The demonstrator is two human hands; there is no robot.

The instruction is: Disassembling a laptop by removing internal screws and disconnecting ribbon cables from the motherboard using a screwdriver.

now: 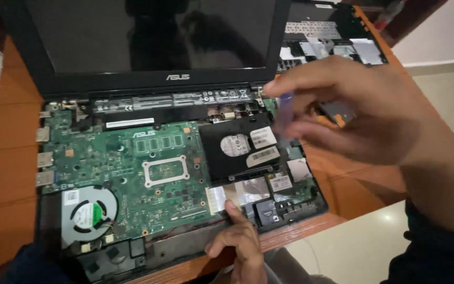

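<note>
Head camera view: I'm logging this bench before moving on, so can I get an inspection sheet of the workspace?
Surface: orange-brown wooden table, laptop on it.
Job's things: opened laptop, screen dark; green mainboard, cooling fan, black hard drive exposed.
Clutter: removed keyboard panel lying behind the laptop.
Grippers: left hand fingertip on the front edge; right hand blurred above the drive side, seemingly pinching a small bluish item.
Cables: thin wires near the fan.
Surroundings: pale tiled floor, white wall.

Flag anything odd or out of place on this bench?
The black laptop lies opened up, green circuit board and round fan exposed. Its removed keyboard cover lies upside down behind it.
</note>
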